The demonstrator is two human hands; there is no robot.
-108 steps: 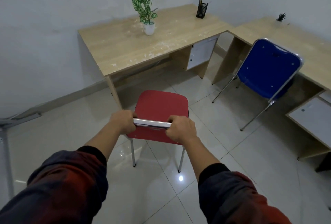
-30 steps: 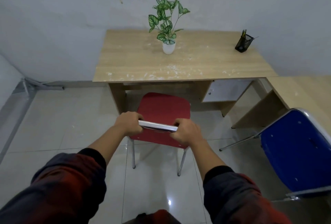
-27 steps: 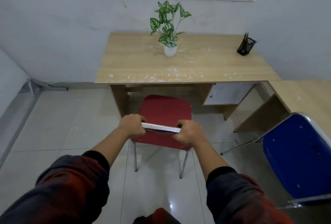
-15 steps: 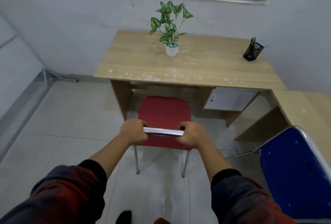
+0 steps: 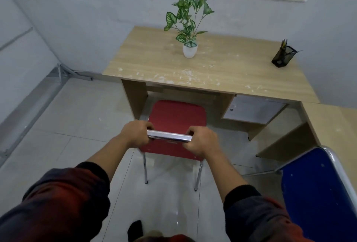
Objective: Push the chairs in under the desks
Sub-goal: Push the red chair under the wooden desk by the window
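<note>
A red chair (image 5: 176, 118) with chrome legs stands on the tiled floor, facing the knee space of a light wooden desk (image 5: 222, 71). Its seat's front edge lies just at the desk's front edge. My left hand (image 5: 138, 133) and my right hand (image 5: 201, 141) both grip the chrome top bar of the backrest, one at each end. A blue chair (image 5: 318, 193) with a chrome frame stands at the lower right, its back toward me, beside a second wooden desk (image 5: 336, 131) along the right wall.
A potted green plant (image 5: 188, 29) and a black mesh pen holder (image 5: 283, 56) stand on the first desk. A white drawer unit (image 5: 253, 111) hangs under its right side. The wall runs close on the left, with a metal bracket (image 5: 63, 69) at floor level.
The red chair has moved forward toward the desk with both hands holding its backrest. The view has swung from an angle to nearly square on the desk, and the blue chair slid to the lower right.
</note>
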